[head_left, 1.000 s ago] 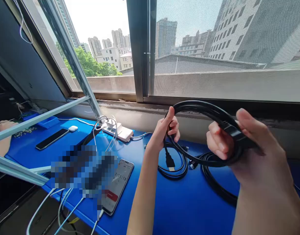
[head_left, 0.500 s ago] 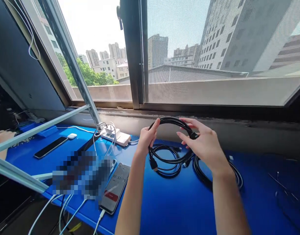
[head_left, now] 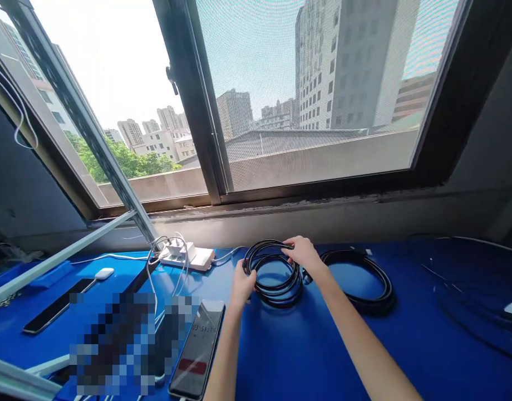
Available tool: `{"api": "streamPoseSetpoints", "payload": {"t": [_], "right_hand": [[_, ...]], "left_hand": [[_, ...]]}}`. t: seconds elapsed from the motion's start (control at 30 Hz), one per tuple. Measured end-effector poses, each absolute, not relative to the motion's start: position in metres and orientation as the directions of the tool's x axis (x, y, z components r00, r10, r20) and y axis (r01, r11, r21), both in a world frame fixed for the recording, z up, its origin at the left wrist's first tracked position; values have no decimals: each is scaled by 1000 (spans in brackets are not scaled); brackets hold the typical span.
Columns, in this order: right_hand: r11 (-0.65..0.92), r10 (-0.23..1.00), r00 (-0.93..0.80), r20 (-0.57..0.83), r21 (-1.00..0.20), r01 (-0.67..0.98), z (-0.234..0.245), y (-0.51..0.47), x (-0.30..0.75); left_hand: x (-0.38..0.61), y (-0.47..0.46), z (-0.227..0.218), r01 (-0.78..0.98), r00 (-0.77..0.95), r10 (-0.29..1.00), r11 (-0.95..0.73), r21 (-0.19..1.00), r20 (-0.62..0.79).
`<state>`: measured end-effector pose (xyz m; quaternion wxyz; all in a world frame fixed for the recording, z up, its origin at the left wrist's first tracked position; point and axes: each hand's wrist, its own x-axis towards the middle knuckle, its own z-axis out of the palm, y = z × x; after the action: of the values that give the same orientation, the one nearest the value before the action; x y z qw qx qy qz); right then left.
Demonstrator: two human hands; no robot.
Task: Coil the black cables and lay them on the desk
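A coiled black cable (head_left: 267,243) is held low over the blue table, at or just above a second black coil whose loops blend with it. My left hand (head_left: 241,285) closes on the coil's left side, thumb on the inner edge. At its upper right, my right hand (head_left: 305,257) has its fingers bent around the loops. I cannot tell whether the held coil rests fully on the one below. Another coil of black cable (head_left: 387,287) lies to the right of my right hand.
A white power strip (head_left: 201,259) with plugged-in chargers stands near the wall. Left of my left forearm lies a phone (head_left: 200,348) showing a timer; farther left is a dark phone (head_left: 58,306). A metal frame (head_left: 68,250) crosses the left side. Thin cables (head_left: 468,320) lie far right.
Both hands have lowered the coiled cable from above the table onto or close over the second coil. The view has shifted right and tilted.
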<state>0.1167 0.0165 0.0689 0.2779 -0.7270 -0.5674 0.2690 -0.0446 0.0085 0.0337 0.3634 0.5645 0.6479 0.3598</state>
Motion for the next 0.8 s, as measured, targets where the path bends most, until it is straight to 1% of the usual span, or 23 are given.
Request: {"api": "streamPoseSetpoints", "payload": {"t": [0.1, 0.23, 0.3, 0.4, 0.47, 0.6, 0.8], "right_hand": [[-279, 960, 239, -146, -600, 750, 64, 17, 117], [-336, 942, 283, -181, -478, 811, 58, 18, 116], [-347, 937, 284, -205, -431, 833, 56, 19, 114], [-347, 933, 273, -235, -382, 856, 57, 19, 113], [-343, 932, 264, -249, -366, 865, 59, 17, 113], [-335, 932, 248, -262, -371, 866, 67, 14, 119], [-319, 944, 232, -233, -473, 821, 78, 10, 138]], "left_hand": [[-39, 10, 26, 520, -117, 993, 48, 853, 16], [-35, 7, 20, 560, -84, 995, -1, 829, 58], [-35, 5, 19, 632, -69, 994, -18, 775, 79], [-35, 4, 17, 752, -93, 988, -12, 659, 123], [-36, 4, 16, 770, -136, 979, 7, 638, 153], [-40, 8, 11, 745, -201, 960, 23, 666, 192], [-52, 22, 1, 681, -284, 921, 0, 733, 265]]}}
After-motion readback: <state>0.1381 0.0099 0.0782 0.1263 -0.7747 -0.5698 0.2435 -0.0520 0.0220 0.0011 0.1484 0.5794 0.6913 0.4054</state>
